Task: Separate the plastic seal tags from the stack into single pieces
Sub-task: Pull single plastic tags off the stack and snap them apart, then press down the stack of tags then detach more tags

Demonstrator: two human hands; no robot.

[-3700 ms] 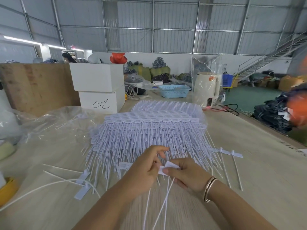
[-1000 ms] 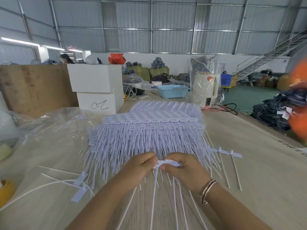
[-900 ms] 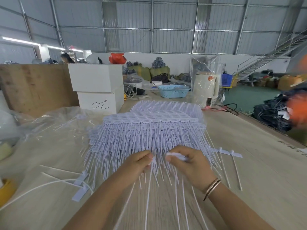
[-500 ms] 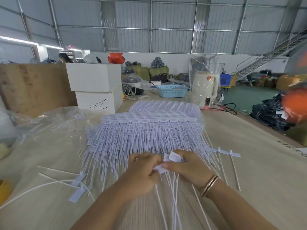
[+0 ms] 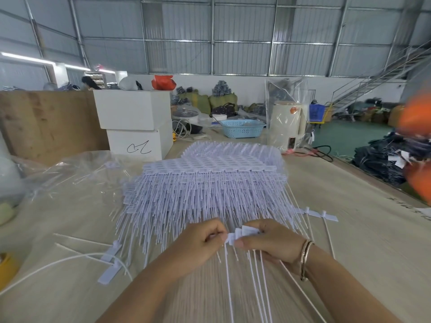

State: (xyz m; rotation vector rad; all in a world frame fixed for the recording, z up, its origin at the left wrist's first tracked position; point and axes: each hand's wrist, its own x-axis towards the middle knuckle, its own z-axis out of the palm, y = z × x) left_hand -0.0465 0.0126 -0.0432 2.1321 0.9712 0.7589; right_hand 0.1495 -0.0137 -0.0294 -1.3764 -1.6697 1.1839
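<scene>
Pinching tag strip (image 5: 242, 234), both hands (image 5: 205, 243), table edge (image 5: 373, 183) right

One tall stack of white plastic seal tags (image 5: 210, 183) stands on the one pale wooden bench (image 5: 349, 252), its tags too many to count. Two hands work there, the left hand (image 5: 200, 243) and the right hand (image 5: 272, 243). Two loose tags (image 5: 110, 264) lie left of the stack, two more (image 5: 323, 216) to its right. Two white boxes (image 5: 135, 123) are stacked behind, beside one blue plastic basket (image 5: 241, 128).
</scene>
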